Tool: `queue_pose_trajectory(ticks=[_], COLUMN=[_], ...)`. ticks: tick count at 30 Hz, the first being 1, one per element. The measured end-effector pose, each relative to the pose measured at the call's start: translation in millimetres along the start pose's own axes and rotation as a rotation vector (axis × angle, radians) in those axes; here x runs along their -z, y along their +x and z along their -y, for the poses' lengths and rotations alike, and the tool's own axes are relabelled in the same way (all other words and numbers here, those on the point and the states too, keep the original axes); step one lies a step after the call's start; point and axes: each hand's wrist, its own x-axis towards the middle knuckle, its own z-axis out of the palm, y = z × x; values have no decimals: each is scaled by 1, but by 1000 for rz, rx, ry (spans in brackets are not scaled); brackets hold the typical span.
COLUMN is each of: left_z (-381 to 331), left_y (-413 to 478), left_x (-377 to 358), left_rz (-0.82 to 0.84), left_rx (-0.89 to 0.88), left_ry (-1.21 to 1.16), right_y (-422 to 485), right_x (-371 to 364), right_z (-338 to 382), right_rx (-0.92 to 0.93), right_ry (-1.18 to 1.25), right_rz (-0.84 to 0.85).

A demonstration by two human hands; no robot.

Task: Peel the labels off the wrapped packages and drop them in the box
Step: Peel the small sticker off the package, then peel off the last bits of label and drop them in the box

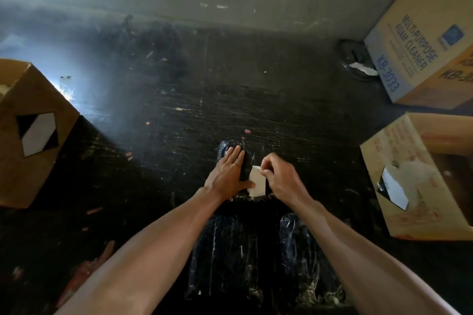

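Observation:
A black package wrapped in clear film (247, 162) lies on the dark floor in front of me. My left hand (227, 174) presses flat on its top with the fingers spread. A white label (257, 181) is stuck on the package's right side. My right hand (279, 179) pinches the label's upper right corner between thumb and fingers. Two more black wrapped packages (222, 250) (299, 245) lie nearer to me, partly hidden between my forearms. An open cardboard box (399, 169) stands at the right.
Another cardboard box with a black-and-white diamond mark (33, 135) stands at the left. A closed foam-cleaner carton (419, 43) sits at the back right, with a dark round object (355, 61) beside it. A grey wall runs along the back. The floor is scuffed, with small scraps.

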Motion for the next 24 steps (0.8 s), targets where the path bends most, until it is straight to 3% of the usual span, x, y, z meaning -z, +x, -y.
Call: queue_pose_trajectory(ticks=[7,13,24], left_z=[7,10,12], left_y=[-29,-28,-26], left_x=[-3,-6,-3], left_rz=[32,43,87], left_rx=[-124,-127,-137], left_ry=[57,100,41], right_y=[-5,-14,-43], right_x=[4,3,22], right_z=[5,6,5], right_rx=[8,3,82], right_ry=[3,48,49], right_rz=[-82,-123,-69])
